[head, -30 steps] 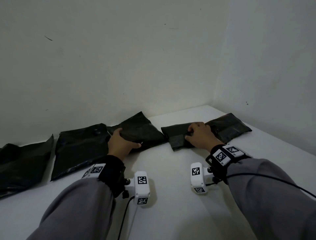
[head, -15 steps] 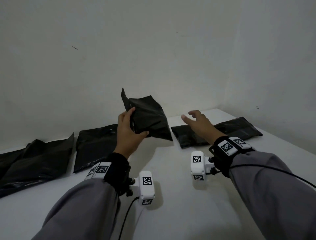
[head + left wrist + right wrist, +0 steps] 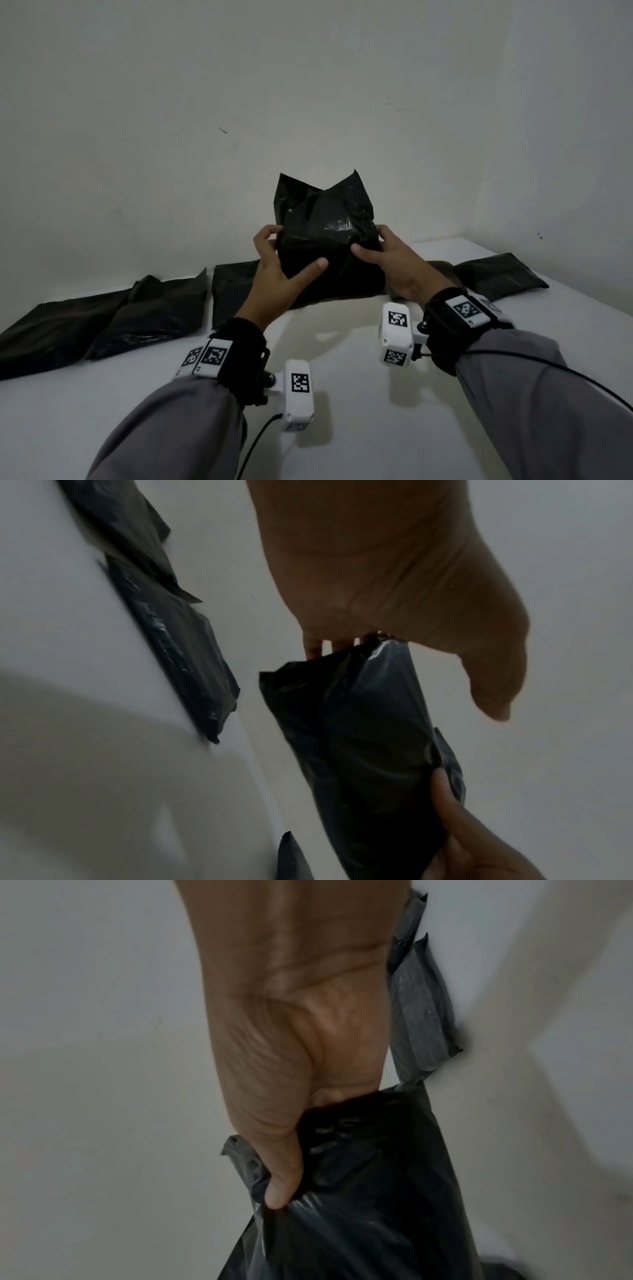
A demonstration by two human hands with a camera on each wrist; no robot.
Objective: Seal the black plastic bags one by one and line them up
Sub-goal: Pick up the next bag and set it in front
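I hold one black plastic bag [image 3: 325, 219] upright above the white table [image 3: 346, 383], its crumpled top edge pointing up. My left hand [image 3: 293, 248] grips the bag's left side, thumb in front and fingers behind. My right hand [image 3: 370, 240] pinches its right side the same way. In the left wrist view the bag [image 3: 359, 737] hangs below my palm, with the right hand's fingers [image 3: 459, 826] on its far edge. The right wrist view has my thumb pressed into the bag [image 3: 363, 1191].
Several other black bags lie flat in a row along the wall: two overlapping at the left [image 3: 102, 325], one behind my left hand [image 3: 233, 287], one at the right [image 3: 500, 277]. Walls close off the back and the right side.
The left hand lifted the bag off the table and brought it upright to the centre. The right hand left the bag lying at the right and took hold of the lifted bag's right side.
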